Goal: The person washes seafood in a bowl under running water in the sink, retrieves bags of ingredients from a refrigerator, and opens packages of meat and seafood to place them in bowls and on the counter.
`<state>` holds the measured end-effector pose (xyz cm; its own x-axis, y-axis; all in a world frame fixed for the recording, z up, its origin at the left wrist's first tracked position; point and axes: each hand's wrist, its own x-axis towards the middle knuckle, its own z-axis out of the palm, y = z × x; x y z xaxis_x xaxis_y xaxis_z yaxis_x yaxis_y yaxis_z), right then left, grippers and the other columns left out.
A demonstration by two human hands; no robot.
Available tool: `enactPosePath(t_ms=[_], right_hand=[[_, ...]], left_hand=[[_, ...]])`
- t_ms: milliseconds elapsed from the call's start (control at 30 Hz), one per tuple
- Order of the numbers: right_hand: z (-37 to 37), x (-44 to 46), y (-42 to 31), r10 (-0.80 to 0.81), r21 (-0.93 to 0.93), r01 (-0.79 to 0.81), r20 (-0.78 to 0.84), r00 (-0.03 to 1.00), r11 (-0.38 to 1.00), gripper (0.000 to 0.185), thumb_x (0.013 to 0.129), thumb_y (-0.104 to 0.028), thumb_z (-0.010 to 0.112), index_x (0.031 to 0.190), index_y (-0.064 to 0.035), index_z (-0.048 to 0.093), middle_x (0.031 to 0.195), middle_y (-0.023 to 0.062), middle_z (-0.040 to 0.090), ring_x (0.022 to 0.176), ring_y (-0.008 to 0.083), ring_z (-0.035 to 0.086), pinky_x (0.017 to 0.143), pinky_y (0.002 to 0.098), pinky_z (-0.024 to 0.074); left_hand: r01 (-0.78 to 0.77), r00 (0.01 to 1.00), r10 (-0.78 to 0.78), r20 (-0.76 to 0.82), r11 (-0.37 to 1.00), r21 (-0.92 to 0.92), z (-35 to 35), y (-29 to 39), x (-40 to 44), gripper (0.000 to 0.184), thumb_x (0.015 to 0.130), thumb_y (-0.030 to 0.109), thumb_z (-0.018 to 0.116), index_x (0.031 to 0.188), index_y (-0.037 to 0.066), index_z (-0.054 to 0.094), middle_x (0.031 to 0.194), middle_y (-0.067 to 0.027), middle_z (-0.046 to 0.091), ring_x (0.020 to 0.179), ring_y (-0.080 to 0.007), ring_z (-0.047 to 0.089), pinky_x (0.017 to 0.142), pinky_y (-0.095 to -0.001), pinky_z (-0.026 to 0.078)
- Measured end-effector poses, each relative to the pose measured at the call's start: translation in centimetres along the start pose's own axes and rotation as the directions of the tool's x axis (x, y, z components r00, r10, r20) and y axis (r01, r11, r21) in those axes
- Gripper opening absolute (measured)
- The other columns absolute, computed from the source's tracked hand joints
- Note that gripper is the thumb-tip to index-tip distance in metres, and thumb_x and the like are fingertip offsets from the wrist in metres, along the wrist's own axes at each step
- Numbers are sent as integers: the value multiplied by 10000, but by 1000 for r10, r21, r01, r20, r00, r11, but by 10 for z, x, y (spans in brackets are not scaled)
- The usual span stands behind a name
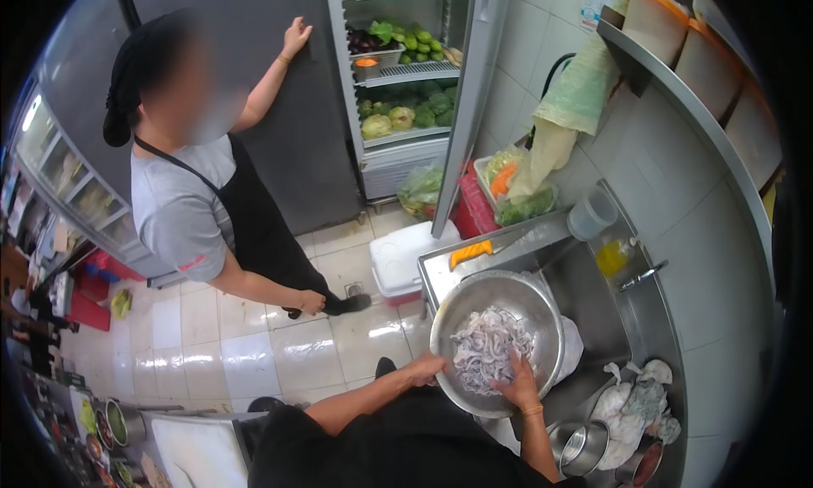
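Note:
A wide metal bowl [542, 319] rests at the sink's edge, holding a pile of pale, purplish strips [487, 348] that look like cut squid. My left hand [426, 368] grips the bowl's rim on its left side, fingers closed round it. Inside the bowl, my right hand [519, 386] lies against the near right side of the pile. Its fingers are stretched out and apart, with the tips touching the strips. Just beyond the bowl, a knife with a yellow handle [471, 253] lies on the steel ledge.
The sink [584, 276] has a tap [642, 276] and a yellow liquid bottle [614, 257]. Small pots [580, 448] and wet cloths [631, 408] sit at near right. At left, a co-worker [195, 192] stands by the open fridge [406, 65]. A white cooler [406, 259] is on the floor.

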<state>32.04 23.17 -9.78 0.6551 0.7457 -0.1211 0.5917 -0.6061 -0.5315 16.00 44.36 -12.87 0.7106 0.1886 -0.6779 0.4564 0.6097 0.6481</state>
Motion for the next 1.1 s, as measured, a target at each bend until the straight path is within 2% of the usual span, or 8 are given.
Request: enactPosePath(t_ms=[100, 200, 400, 500, 700, 767, 933, 1100], right_hand=[[5, -2, 6, 31, 31, -30, -53, 998, 999, 851, 610, -379, 797, 1306, -43, 441, 1335, 327, 342, 1236, 445, 355, 1024, 448, 325], [-9, -1, -23, 242, -91, -266, -218, 946, 960, 896, 599, -412, 796, 1322, -45, 414, 1332, 333, 330, 1246, 458, 319, 1015, 472, 324], [2, 29, -67, 476, -30, -478, -56, 878, 878, 816, 543, -316, 825, 1228, -28, 489, 1295, 304, 351, 1198, 452, 360, 957, 498, 372], [32, 44, -35, 339, 0, -342, -130, 932, 940, 735, 534, -220, 816, 1181, -31, 524, 1237, 298, 416, 1136, 446, 435, 944, 468, 401], [43, 63, -5, 316, 2, -318, -107, 943, 948, 384, 594, -74, 659, 976, -42, 662, 881, 231, 626, 905, 383, 593, 842, 416, 473], [13, 59, -21, 259, 67, -250, -257, 931, 966, 334, 597, -71, 616, 923, -27, 675, 829, 239, 632, 827, 402, 609, 781, 427, 493], [-40, 59, -47, 319, 110, -300, -297, 900, 948, 336, 596, -116, 650, 919, -30, 676, 800, 244, 635, 787, 411, 622, 731, 447, 505], [-60, 56, -62, 306, 26, -305, -96, 947, 952, 372, 586, -199, 724, 927, -56, 681, 795, 215, 648, 783, 382, 633, 732, 439, 509]], left_hand=[[16, 1000, -16, 2, 1000, 20, 0, 4, -3, 288, 695, 37, 510, 981, 2, 508, 639, -69, 511, 414, -172, 460, 331, -287, 333], [25, 1000, -25, 9, 1000, -2, 3, 12, -8, 297, 697, 30, 503, 994, 10, 495, 667, -70, 512, 462, -173, 485, 356, -285, 352], [76, 995, -76, 71, 997, 14, -1, 17, -12, 373, 705, 30, 541, 1070, 54, 473, 784, -67, 520, 600, -181, 520, 440, -297, 403], [55, 998, -55, 4, 998, 17, 3, 20, -16, 316, 708, 24, 532, 1020, 37, 483, 757, -71, 512, 569, -186, 514, 419, -302, 399], [81, 996, -82, 16, 995, 63, -8, 6, -4, 251, 701, 37, 525, 946, -9, 497, 721, -91, 521, 533, -188, 515, 379, -293, 381], [59, 998, -59, 0, 998, -37, -1, 13, -10, 342, 699, -25, 507, 1037, -30, 457, 732, -111, 544, 510, -210, 531, 388, -301, 412], [169, 985, -172, 16, 978, 125, 1, 32, -19, 427, 699, -23, 518, 1111, -47, 409, 787, -136, 539, 570, -237, 558, 426, -323, 447], [108, 994, -109, -3, 992, -57, 6, 27, -19, 484, 689, -49, 496, 1158, -61, 374, 935, -169, 514, 776, -304, 587, 613, -426, 546]])
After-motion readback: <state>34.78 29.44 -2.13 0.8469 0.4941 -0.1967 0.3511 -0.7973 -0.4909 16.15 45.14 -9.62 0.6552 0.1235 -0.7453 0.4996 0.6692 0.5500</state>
